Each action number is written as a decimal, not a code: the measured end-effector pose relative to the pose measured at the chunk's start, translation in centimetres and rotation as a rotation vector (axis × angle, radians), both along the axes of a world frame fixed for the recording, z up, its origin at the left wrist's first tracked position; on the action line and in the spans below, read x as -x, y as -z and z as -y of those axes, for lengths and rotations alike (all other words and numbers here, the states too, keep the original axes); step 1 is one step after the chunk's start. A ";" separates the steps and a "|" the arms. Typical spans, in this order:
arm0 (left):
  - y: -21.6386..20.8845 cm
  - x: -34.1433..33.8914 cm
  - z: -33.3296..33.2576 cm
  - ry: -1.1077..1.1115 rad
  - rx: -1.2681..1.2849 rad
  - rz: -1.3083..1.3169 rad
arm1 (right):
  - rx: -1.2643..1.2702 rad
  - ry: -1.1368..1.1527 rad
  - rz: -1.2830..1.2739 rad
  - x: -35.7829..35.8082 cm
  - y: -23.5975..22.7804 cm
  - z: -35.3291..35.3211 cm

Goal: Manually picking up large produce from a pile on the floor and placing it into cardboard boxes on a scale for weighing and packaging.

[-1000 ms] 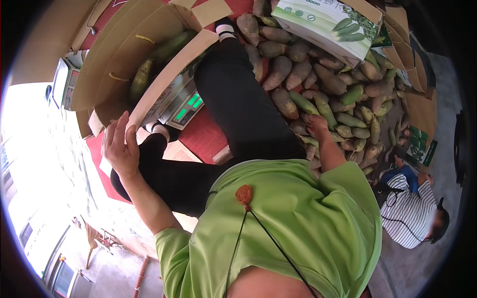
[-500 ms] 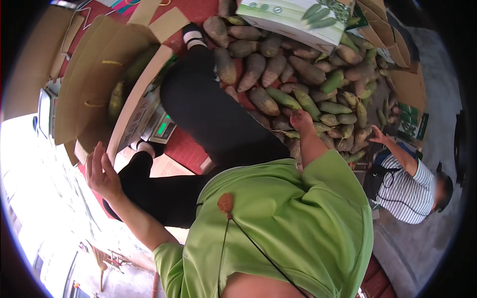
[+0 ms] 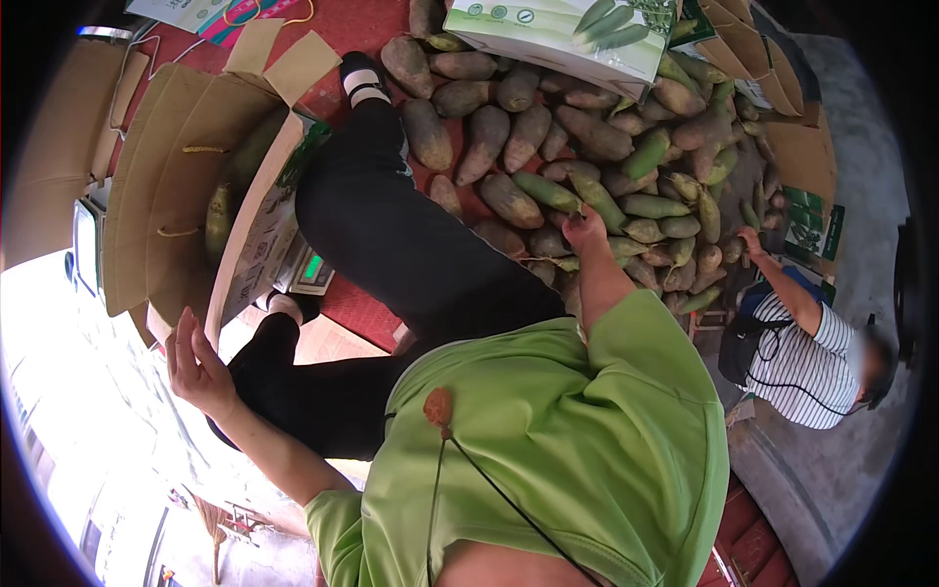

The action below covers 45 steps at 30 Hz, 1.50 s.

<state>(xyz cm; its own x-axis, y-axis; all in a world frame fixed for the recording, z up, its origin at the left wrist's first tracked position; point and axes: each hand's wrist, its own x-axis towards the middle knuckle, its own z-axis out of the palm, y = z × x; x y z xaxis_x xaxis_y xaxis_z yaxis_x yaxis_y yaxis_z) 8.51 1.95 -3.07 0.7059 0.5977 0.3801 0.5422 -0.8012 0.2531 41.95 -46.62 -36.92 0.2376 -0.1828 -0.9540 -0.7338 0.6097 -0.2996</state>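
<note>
Right hand [image 3: 585, 231]: over the near part of the pile, fingers curled down at the green roots; whether it grasps one or merely touches it cannot be told, the contact being hidden.
Left hand [image 3: 199, 370]: released and holding nothing, fingers extended and parted, raised beside the near end of the open carton.
Green root [image 3: 548, 193]: in the pile, slanting, its right end at the right hand's fingers; a second green root [image 3: 599, 203] lies just to its right, also close to them.
Pile [image 3: 592, 134]: green and brown roots, closely heaped, right of the legs.
Step in hand: judged to be selecting or taking hold of a root with the right hand.
Next move: appears to call for a secure closure around one root, clear of its neighbours; the left hand is free to assist.
Open carton [image 3: 147, 254]: at left, flaps raised, with yellow cord loops on its inner wall; at least one green root [image 3: 221, 220] lies inside, the shadowed remainder indistinct.
Scale [image 3: 315, 279]: at the carton's right side, partly hidden by it, display lit green.
Printed carton [image 3: 558, 44]: beyond the pile, contents not visible.
Co-worker's hand [image 3: 751, 242]: at the pile's right border, grip unclear.
</note>
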 end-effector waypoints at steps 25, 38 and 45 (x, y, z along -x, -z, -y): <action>-1.3 -0.3 0.6 0.030 0.025 -0.006 | 0.693 -0.637 0.545 -0.8 -4.1 -8.1; -1.3 0.5 0.4 0.024 0.042 0.048 | 0.710 -1.187 1.492 -3.9 -29.7 -24.0; -1.3 0.6 0.5 0.031 0.038 0.062 | 0.120 -1.122 1.925 -1.4 -40.1 -34.7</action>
